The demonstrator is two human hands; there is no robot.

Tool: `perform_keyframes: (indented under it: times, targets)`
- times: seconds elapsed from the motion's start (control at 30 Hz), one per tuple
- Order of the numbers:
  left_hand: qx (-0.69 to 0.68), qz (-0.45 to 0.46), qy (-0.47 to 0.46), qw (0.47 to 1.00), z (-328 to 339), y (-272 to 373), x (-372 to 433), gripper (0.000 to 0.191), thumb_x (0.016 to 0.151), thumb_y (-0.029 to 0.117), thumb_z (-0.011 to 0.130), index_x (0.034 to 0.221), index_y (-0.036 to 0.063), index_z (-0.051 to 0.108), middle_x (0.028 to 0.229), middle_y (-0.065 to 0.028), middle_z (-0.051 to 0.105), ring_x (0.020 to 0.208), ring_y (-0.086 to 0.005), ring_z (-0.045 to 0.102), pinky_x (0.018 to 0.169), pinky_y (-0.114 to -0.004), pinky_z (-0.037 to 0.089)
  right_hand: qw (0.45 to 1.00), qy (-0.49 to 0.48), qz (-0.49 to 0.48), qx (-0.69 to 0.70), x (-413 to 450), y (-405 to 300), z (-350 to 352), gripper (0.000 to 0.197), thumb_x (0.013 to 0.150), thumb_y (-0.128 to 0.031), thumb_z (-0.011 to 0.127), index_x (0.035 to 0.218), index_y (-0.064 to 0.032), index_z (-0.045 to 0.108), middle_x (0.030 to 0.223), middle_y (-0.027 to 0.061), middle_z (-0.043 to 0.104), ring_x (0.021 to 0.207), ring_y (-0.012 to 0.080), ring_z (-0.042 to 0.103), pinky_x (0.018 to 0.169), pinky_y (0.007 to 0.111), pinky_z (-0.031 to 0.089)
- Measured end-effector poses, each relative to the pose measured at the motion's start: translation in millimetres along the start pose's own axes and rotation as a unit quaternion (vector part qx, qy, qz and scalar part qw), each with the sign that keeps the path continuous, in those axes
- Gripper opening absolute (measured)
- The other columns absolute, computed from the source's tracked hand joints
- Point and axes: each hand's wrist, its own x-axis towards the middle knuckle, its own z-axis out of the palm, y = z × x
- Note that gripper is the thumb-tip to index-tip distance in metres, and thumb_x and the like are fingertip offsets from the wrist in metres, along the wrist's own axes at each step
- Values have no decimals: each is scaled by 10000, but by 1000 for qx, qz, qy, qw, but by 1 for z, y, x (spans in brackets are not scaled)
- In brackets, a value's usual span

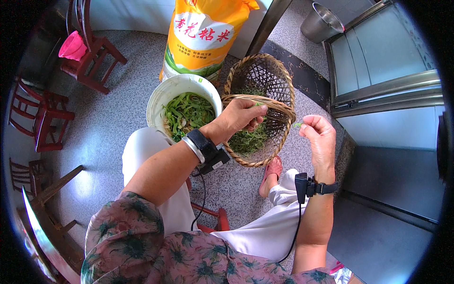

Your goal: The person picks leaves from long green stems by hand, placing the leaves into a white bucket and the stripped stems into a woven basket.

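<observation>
My left hand [243, 113] is above the handle of a woven bamboo basket [258, 165], its fingers closed around a bit of green stem [259, 104]. To the right of the basket, my right hand [320, 134] pinches a small green sprig [297, 125] between thumb and fingertips. Thin leafy greens [250, 142] lie inside the basket on both sides of its handle. Left of it, touching or nearly so, stands a white plastic bucket [154, 103] with broader green leaves and scraps [188, 110] in it. My left forearm hides part of the bucket's near rim.
A large yellow rice sack [205, 39] stands behind the bucket. Red wooden chairs [53, 117] are at left, one bearing a pink plastic container [73, 47]. At right are a glass-paned metal-framed door [381, 53] and a metal pail [321, 23]. Cables hang from both wrist straps.
</observation>
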Motion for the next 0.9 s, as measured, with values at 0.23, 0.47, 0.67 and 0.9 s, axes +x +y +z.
perform_keyframes:
  times: [0.23,0.47,0.67,0.9]
  targets:
    - [-134,-61,-28,989,3,7,0,532,987,480,471,1055,-38,569,875,-85,630,732,-131,591,665,-270,516,999,-13,11,-41,1,3,9,107,821,29,660,924,3,665,828,13,654,711,67,592,671,209,504]
    - [-231,-80,-103,964,4,5,2,784,943,676,314,1116,-56,535,956,-145,641,810,-179,641,760,-297,555,998,-25,-1,-51,-1,3,24,115,828,-1,707,940,1,682,839,9,659,723,61,595,678,204,500]
    - [-209,-85,-171,959,5,1,3,835,932,694,288,1256,-45,502,1024,-129,647,889,-180,645,836,-326,549,986,-83,-97,-110,-6,-2,47,192,814,35,696,990,-41,702,945,9,608,802,76,600,700,206,495]
    - [-190,-20,-195,962,12,7,-10,818,936,697,248,1322,15,483,1156,-89,603,1033,-157,605,908,-345,528,946,-122,-144,-264,-12,-12,68,319,734,76,671,1038,-19,674,984,94,520,796,193,611,696,287,535]
